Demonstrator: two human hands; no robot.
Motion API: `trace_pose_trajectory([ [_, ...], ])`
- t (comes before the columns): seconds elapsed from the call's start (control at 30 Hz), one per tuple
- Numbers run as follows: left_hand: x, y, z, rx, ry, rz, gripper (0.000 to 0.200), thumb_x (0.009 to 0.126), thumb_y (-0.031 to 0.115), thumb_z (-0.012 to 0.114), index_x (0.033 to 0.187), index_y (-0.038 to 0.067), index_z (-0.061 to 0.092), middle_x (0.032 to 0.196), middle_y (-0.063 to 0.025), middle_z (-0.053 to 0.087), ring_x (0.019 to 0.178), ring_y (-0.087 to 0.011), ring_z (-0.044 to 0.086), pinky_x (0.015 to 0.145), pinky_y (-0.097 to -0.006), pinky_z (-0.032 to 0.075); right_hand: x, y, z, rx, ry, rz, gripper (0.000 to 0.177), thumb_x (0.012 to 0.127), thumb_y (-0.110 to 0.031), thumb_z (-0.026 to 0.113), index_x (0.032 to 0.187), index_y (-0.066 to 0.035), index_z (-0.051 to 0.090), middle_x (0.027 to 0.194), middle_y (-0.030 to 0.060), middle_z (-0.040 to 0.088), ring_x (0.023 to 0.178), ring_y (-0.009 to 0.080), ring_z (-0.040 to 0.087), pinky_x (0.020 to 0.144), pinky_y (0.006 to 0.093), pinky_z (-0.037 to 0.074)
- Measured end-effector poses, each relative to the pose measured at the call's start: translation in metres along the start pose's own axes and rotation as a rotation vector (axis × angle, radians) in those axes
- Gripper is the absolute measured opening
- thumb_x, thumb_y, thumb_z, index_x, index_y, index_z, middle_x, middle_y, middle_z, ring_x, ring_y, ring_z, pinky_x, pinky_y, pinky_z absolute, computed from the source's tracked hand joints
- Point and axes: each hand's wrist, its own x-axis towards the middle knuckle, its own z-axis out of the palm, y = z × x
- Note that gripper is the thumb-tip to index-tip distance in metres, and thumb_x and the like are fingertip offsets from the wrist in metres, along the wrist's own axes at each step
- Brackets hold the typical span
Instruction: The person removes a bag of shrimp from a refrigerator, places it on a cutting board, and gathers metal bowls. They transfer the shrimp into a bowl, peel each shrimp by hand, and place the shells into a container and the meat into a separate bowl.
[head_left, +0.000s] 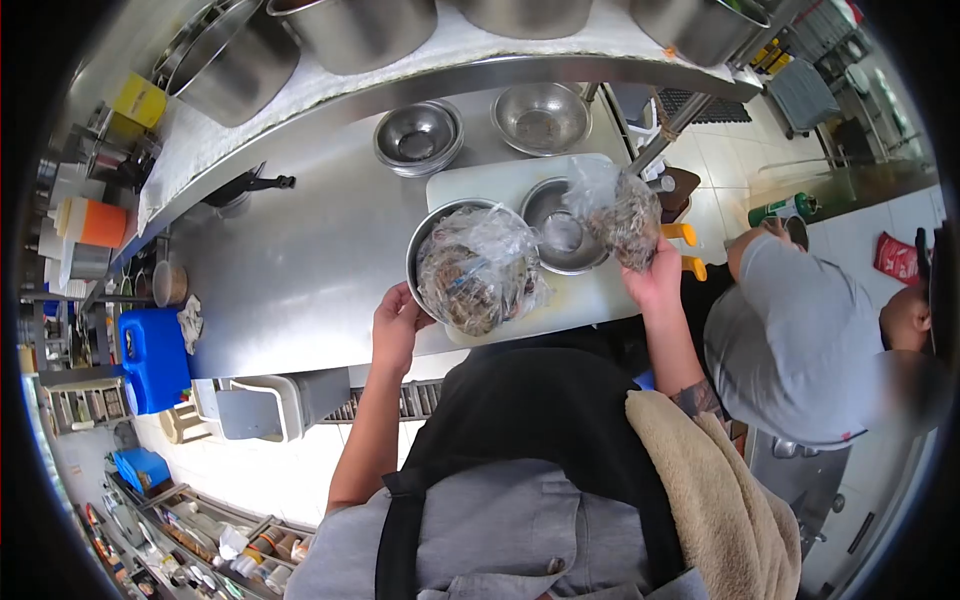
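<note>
A commercial kitchen, seen from above: a long stainless steel counter (300,250) runs beneath a raised shelf that carries several big steel pots (350,30). A white plastic cutting board (480,185) lies on the counter in front of the person.

On the board's left part stands a large round steel bowl (425,240). It is lined with crinkled transparent film and filled with a dark, stringy mass. The left hand (397,325) grips the near left rim of this bowl, with its fingers curled over the edge. Just to the right, also on the board, sits a smaller empty steel bowl (560,235).

The right hand (655,280) is closed around the bottom of a clear plastic bag (625,215) stuffed with the same dark material. It holds the bag up at the small bowl's right edge. Whether the bag touches that bowl cannot be told.

Two more empty steel bowls (418,135) sit side by side further back on the counter. A beige towel (720,490) hangs over the person's right shoulder, above a grey shirt with black apron straps.

At the far left a blue plastic jerrycan (152,358) stands on a lower level, and an orange-topped container (95,222) sits among other items. To the right, a co-worker in a grey shirt (790,340) bends over the tiled floor. A green bottle (780,208) lies near that person's hand.
</note>
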Motion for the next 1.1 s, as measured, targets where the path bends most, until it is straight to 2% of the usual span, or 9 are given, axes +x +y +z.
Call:
trace_pose_trajectory([
  [0.07,0.004,-0.006,-0.001,0.023,0.029,0.127,0.027,0.107,0.015,0.052,0.127,-0.003,0.058,0.109,-0.0103,0.071,0.090,-0.0186,0.071,0.084,-0.0349,0.060,0.016,-0.003,0.005,0.059,-0.068,0.004,0.041,0.109,-0.018,0.035,0.140,-0.002,0.057,0.142,0.0139,0.062,0.129,0.0299,0.061,0.111,0.0458,0.049],
  [0.3,-0.003,-0.002,-0.001,-0.088,0.049,0.096,0.024,0.105,0.011,0.053,0.125,-0.003,0.058,0.104,-0.0092,0.071,0.087,-0.0178,0.071,0.081,-0.0336,0.059,0.035,-0.004,0.020,0.055,-0.098,0.062,0.041,0.106,-0.016,0.038,0.140,-0.004,0.059,0.140,0.0149,0.063,0.127,0.0323,0.062,0.109,0.0479,0.050],
  [0.4,-0.002,-0.007,0.000,-0.083,0.060,0.118,0.023,0.106,0.012,0.055,0.124,-0.001,0.060,0.097,-0.0069,0.070,0.081,-0.0150,0.069,0.078,-0.0308,0.058,0.021,0.005,0.021,0.012,-0.010,0.096,0.045,0.106,-0.019,0.034,0.142,-0.004,0.056,0.142,0.0134,0.062,0.125,0.0289,0.062,0.104,0.0453,0.052],
  [0.47,-0.003,-0.007,0.000,-0.102,0.061,0.108,0.022,0.106,0.013,0.056,0.122,0.000,0.061,0.095,-0.0056,0.071,0.080,-0.0138,0.068,0.077,-0.0295,0.056,0.017,0.014,0.009,-0.056,0.199,0.097,0.045,0.105,-0.022,0.035,0.141,-0.006,0.057,0.142,0.0121,0.062,0.126,0.0273,0.062,0.105,0.0452,0.049],
  [0.6,0.000,-0.005,-0.003,-0.089,0.050,0.096,0.020,0.105,0.013,0.056,0.120,0.000,0.063,0.094,-0.0051,0.071,0.080,-0.0133,0.067,0.077,-0.0295,0.055,0.019,0.027,-0.018,0.044,0.194,0.187,0.045,0.104,-0.023,0.035,0.140,-0.009,0.058,0.142,0.0079,0.062,0.130,0.0250,0.057,0.109,0.0438,0.043],
  [0.7,0.005,-0.002,-0.009,-0.040,0.038,0.098,0.017,0.104,0.012,0.057,0.114,0.000,0.065,0.093,-0.0051,0.071,0.079,-0.0136,0.066,0.077,-0.0293,0.055,0.009,0.032,-0.011,0.002,0.212,0.168,0.045,0.104,-0.022,0.035,0.141,-0.009,0.058,0.141,0.0084,0.062,0.129,0.0254,0.058,0.107,0.0440,0.044],
  [0.83,0.011,-0.001,-0.012,-0.016,0.015,0.107,0.017,0.103,0.011,0.056,0.112,0.000,0.065,0.091,-0.0050,0.070,0.079,-0.0131,0.066,0.076,-0.0290,0.055,0.018,0.029,0.002,-0.001,0.187,0.132,0.044,0.104,-0.020,0.035,0.141,-0.008,0.057,0.143,0.0096,0.060,0.130,0.0265,0.058,0.109,0.0460,0.045],
  [0.97,0.012,0.003,-0.011,0.016,0.017,0.112,0.016,0.103,0.012,0.057,0.110,0.000,0.066,0.089,-0.0049,0.070,0.079,-0.0126,0.066,0.075,-0.0288,0.054,0.049,0.009,0.051,-0.145,0.022,0.040,0.043,0.105,-0.019,0.035,0.141,-0.007,0.056,0.142,0.0100,0.061,0.133,0.0270,0.057,0.112,0.0488,0.045],
  [1.1,0.013,-0.002,-0.015,0.040,0.018,0.115,0.018,0.104,0.016,0.059,0.109,0.000,0.066,0.089,-0.0049,0.070,0.078,-0.0126,0.066,0.075,-0.0287,0.054,0.105,-0.009,0.123,-0.327,-0.045,-0.230,0.036,0.108,-0.017,0.039,0.134,-0.002,0.059,0.131,0.0129,0.066,0.122,0.0269,0.064,0.104,0.0404,0.052],
])
